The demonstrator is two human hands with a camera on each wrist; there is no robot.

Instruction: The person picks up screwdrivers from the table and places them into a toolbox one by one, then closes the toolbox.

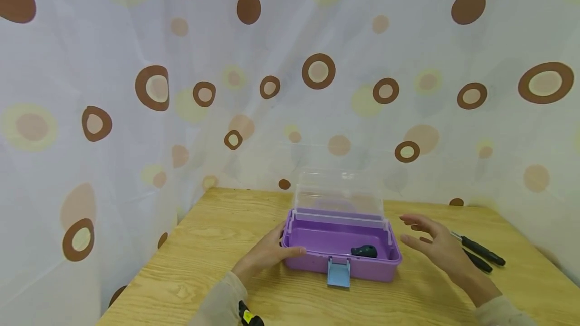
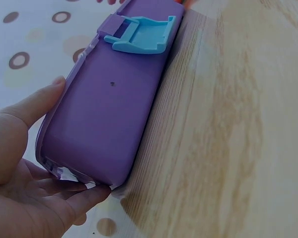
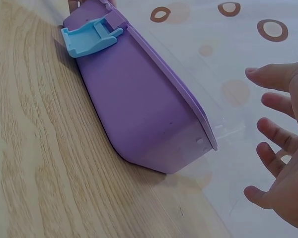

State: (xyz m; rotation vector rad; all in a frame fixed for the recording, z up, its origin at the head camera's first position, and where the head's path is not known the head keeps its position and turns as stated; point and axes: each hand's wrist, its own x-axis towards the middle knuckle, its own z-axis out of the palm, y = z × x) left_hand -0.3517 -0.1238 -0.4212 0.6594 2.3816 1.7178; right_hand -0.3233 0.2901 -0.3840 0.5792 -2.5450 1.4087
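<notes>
A purple toolbox sits on the table, its transparent lid raised at the back and its light blue latch swung out in front. Inside lies a screwdriver with a dark handle; its shaft is mostly hidden by the front wall. My left hand grips the box's left end, with the thumb over the front rim and the fingers round the side, as the left wrist view shows. To the right of the box, my right hand hovers apart from it, fingers spread and holding nothing.
Two black-handled tools lie on the wooden table beyond my right hand. A black and yellow object, partly cut off, lies by my left sleeve. A dotted white curtain hangs behind and at the sides.
</notes>
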